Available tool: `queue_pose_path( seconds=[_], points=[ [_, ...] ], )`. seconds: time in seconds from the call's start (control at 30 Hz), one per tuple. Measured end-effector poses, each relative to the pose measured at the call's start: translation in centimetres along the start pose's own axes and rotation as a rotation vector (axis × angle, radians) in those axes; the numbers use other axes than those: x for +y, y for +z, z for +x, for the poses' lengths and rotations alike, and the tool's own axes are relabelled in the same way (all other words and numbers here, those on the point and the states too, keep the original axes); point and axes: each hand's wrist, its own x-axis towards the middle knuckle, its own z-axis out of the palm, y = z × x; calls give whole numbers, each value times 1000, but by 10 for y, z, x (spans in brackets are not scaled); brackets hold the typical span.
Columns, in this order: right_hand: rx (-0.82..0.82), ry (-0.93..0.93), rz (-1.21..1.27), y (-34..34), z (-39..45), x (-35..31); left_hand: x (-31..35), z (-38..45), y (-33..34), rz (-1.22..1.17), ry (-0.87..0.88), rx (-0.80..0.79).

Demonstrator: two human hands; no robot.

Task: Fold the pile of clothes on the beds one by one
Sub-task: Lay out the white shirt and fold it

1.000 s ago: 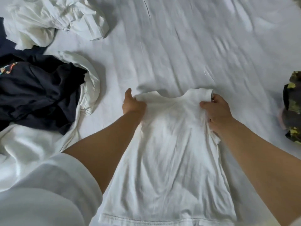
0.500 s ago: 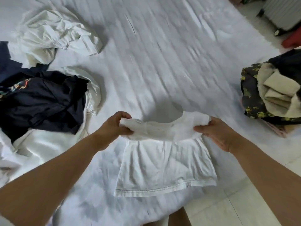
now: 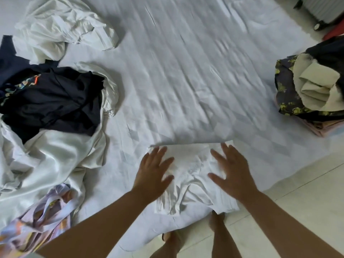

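A white shirt (image 3: 191, 164) lies folded in half at the near edge of the bed (image 3: 186, 81). My left hand (image 3: 153, 172) rests flat on its left part with the fingers spread. On its right part my right hand (image 3: 232, 174) presses down flat, fingers apart. Neither hand grips the cloth. To the left sits the unfolded pile: a dark navy garment (image 3: 50, 101), crumpled white clothes (image 3: 46, 157) and a pastel patterned piece (image 3: 39, 218).
A second crumpled white garment (image 3: 63, 28) lies at the far left. A stack of folded clothes (image 3: 309, 90), dark floral and beige, sits at the bed's right edge. Tiled floor (image 3: 307, 202) and my feet (image 3: 217, 222) show below. A white suitcase (image 3: 320, 10) stands at top right.
Both hands brought the shirt's collar end down over its lower half, let go, and now lie flat on the folded shirt. The camera tilted back towards the floor.
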Motion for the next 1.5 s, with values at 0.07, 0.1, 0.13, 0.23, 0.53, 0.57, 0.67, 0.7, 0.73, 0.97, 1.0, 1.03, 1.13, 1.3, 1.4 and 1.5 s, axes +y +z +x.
queue_pose_path(
  seconds=[0.07, 0.1, 0.13, 0.23, 0.53, 0.57, 0.67, 0.7, 0.73, 0.97, 1.0, 1.03, 1.13, 1.3, 1.4, 1.5],
  points=[
    [-192, -10, -135, 25, -6, 2, 2, -8, 19, 189, 9, -246],
    [-265, 38, -190, 35, -11, 9, -3, -13, 30, 224, -53, -349],
    [-254, 64, -220, 39, -13, 15, -9, -18, 36, 231, -167, -428],
    [-16, 170, -142, 29, -11, 22, -24, -23, 41, 159, -444, -364],
    [-117, 319, 497, 17, 13, 24, 7, 3, 28, -496, -504, -236],
    [-133, 292, 565, 12, 12, 27, 12, 7, 27, -492, -506, -215],
    [-83, 246, 552, -17, 11, 51, 35, 30, 13, -468, -472, -158],
    [-48, 232, 531, -30, 13, 61, 45, 42, 5, -477, -446, -133],
    [-12, 217, 515, -46, 16, 72, 56, 55, -3, -487, -412, -101],
    [212, 223, 426, -206, 38, 182, 163, 189, -81, -603, -197, 29],
    [242, 241, 380, -232, 41, 202, 182, 211, -92, -620, -164, 33],
    [266, 254, 336, -256, 45, 220, 200, 230, -100, -642, -129, 34],
    [317, 261, 240, -322, 55, 276, 249, 283, -118, -723, -65, 47],
    [335, 328, 142, -406, 70, 365, 318, 352, -124, -919, -58, 48],
    [226, 409, 49, -424, 81, 403, 349, 381, -113, -945, -100, -46],
    [87, 508, -218, -412, 93, 416, 363, 394, -89, -749, -165, -245]
  ],
)
